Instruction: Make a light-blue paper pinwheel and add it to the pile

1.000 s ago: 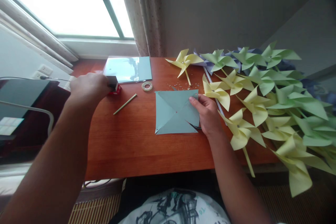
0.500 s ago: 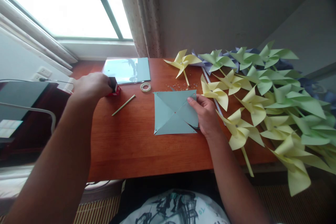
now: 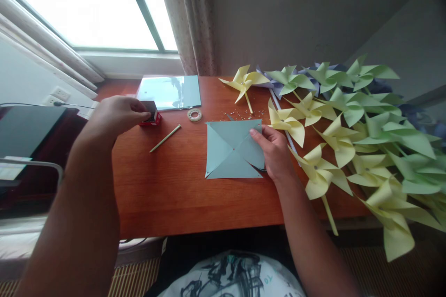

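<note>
Firstly, several items are only partly visible. The interior of the small red and dark box (image 3: 153, 121) cannot be seen into, and the tips of the left grip (image 3: 113, 116) are lost against its opening. Beneath the blue-green paper square (image 3: 228, 163), a dark curved item (image 3: 258, 168) shows at the right edge by a slit; the rest of it is covered and its identity cannot be established. The fingers of the right grip (image 3: 276, 151) beyond the thumb are partly obscured. At the far right, the green pinwheels (image 3: 350, 104) overlap one another and run out of frame; the purple pinwheels (image 3: 278, 87) behind are largely masked.

As to pose, the left arm reaches forward from the lower left, wrist bent, fingers angled down at the box; whether that grip has hold of anything cannot be determined. The right forearm slants in from the lower right, its grip closed on the right edge of the paper square, thumb flat on top. The square lies near the middle of the counter (image 3: 174, 195), slit along its diagonals, with a small mark at its centre. Between box and square are a pale stick (image 3: 165, 138) and a white ring (image 3: 189, 115).
</note>
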`<state>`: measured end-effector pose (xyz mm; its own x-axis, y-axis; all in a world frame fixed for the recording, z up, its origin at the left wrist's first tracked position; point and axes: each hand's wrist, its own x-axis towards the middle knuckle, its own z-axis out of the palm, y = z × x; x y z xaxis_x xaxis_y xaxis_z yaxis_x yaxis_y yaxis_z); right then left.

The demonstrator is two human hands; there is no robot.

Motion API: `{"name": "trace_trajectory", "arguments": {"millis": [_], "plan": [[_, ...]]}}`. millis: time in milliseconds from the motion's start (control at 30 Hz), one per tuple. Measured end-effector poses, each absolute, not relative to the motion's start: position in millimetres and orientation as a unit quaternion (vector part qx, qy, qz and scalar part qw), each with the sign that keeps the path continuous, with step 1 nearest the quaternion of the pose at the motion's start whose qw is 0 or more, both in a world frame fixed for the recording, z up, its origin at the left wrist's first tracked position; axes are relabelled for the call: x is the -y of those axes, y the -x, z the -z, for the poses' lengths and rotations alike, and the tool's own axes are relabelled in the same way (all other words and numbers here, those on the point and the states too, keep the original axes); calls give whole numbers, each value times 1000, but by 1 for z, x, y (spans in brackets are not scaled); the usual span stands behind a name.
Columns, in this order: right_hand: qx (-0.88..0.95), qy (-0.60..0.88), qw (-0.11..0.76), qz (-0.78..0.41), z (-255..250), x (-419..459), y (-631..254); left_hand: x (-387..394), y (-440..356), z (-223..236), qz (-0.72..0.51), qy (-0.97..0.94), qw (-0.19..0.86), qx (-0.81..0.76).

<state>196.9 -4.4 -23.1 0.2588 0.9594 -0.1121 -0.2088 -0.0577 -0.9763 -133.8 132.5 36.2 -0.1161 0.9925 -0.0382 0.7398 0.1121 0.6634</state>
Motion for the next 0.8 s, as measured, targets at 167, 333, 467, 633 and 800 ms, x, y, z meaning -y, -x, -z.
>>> {"name": "trace_trajectory", "arguments": {"millis": [167, 333, 467, 633, 800], "plan": [[353, 535, 582, -500, 23, 5, -197, -104, 119, -43, -328, -586, 291, -682], [354, 548, 577, -492, 25, 4, -197, -88, 93, -31, -464, -560, 440, -526], [352, 553, 575, -490, 25, 4, -197, -77, 69, -22, -487, -518, 516, -478], [356, 558, 574, -482, 23, 5, -197, -67, 45, -14, -495, -495, 558, -445], [356, 554, 577, -483, 21, 5, -197, -61, 33, -9, -483, -441, 608, -449]]}}
